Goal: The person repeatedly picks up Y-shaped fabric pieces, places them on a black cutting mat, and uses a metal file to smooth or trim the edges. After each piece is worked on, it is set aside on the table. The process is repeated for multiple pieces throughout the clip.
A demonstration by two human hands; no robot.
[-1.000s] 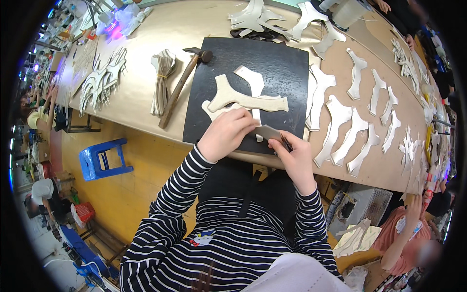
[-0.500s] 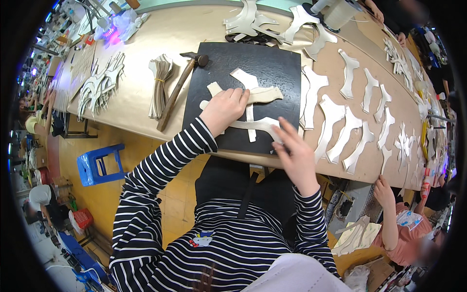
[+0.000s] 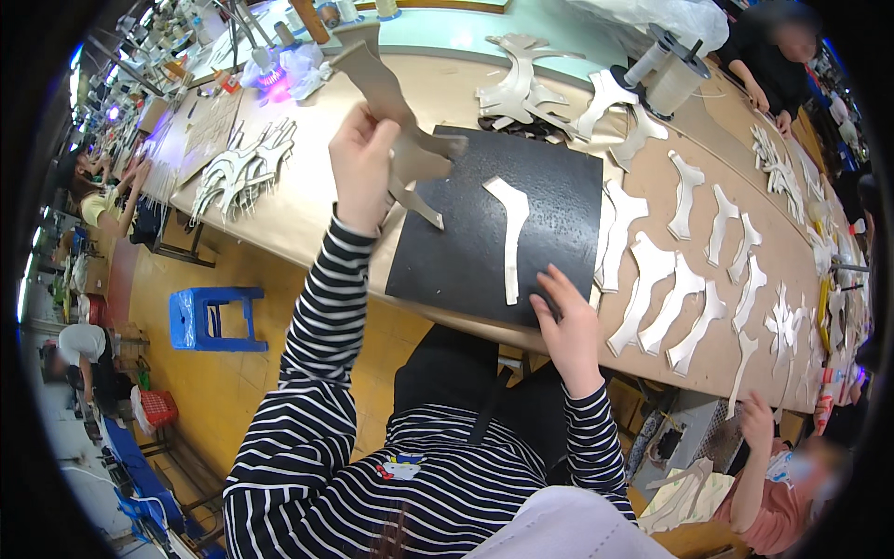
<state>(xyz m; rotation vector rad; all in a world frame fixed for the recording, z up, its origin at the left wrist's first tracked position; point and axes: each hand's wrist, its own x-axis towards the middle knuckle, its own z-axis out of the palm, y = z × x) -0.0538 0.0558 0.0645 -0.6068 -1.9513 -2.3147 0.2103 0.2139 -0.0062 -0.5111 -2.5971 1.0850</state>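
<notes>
Raised at the left of the black board, my left hand is closed on several curved grey-beige leather-like cut pieces. Their ends stick out above the fist and below it over the board. A single pale Y-shaped cut piece lies flat on the board with its narrow end toward me. Close to this end, my right hand hovers over or rests on the board's near right edge. Its fingers are apart and nothing is in them.
Rows of pale cut pieces cover the table's right side. More are stacked at the back and left. Thread spools stand at the back right. A blue stool is on the floor. Other people sit around.
My left hand has gathered the pieces from the board and lifted them up and left. One stays on the board. My right hand has moved slightly down. The view has shifted.
</notes>
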